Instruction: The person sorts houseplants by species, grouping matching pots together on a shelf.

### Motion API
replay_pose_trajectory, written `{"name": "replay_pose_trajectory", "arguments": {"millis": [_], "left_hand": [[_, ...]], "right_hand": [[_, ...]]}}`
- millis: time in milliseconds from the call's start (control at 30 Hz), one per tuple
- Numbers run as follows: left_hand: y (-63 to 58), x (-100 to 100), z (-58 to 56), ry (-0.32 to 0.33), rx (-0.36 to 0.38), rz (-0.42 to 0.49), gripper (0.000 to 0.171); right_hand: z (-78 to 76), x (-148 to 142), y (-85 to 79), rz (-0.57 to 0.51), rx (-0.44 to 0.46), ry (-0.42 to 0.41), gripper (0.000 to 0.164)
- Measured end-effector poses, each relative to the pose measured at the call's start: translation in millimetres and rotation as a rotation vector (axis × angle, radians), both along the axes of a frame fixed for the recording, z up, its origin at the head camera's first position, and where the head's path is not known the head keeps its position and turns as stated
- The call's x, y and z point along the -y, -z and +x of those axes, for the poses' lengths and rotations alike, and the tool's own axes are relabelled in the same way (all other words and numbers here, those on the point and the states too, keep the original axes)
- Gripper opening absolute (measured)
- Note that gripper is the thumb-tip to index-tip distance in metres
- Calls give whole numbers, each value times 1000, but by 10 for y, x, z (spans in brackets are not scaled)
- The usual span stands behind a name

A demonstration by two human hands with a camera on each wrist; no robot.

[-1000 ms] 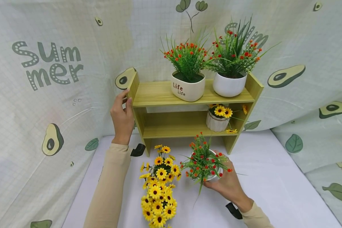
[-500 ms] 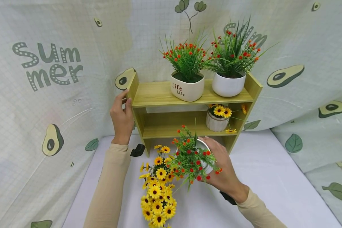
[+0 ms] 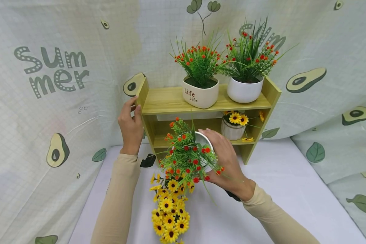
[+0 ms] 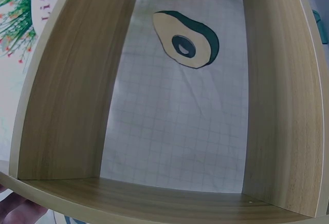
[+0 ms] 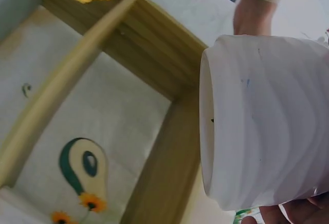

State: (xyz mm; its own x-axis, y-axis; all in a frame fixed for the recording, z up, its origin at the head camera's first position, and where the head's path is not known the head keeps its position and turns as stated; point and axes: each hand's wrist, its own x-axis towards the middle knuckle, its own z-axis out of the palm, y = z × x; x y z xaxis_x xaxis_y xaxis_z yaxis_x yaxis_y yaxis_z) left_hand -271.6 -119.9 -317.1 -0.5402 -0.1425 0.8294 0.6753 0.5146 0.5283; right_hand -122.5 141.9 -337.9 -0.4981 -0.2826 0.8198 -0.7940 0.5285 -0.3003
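My right hand grips a white pot with wavy ridges, holding grass and small red flowers. The pot is raised in front of the shelf's lower boards and tilted left, its foliage hiding part of them. My left hand touches the outside of the left side panel of the wooden shelf, fingertips near its top front corner. In the left wrist view, some fingers show outside that panel. On the top board stand a cream "Life" pot and a white pot, both with red-flowered plants.
A ribbed pot with yellow flowers stands at the right end of the middle board. Yellow sunflowers cover part of the white tabletop before the shelf. Printed cloth hangs behind.
My right hand has carried the red-flowered pot up and left from the tabletop area toward the middle board, tilting it. The left hand has stayed at the side panel.
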Motion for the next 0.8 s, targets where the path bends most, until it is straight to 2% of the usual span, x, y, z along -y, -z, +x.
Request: {"name": "replay_pose_trajectory", "arguments": {"millis": [333, 600, 800], "left_hand": [[12, -7, -10, -1, -27, 17, 29], [10, -1, -37, -6, -96, 11, 29], [19, 3, -16, 19, -48, 16, 29]], "right_hand": [[-193, 194, -303, 6, -27, 18, 86], [-352, 335, -482, -37, -65, 15, 89], [-501, 446, -635, -80, -93, 70, 96]]}}
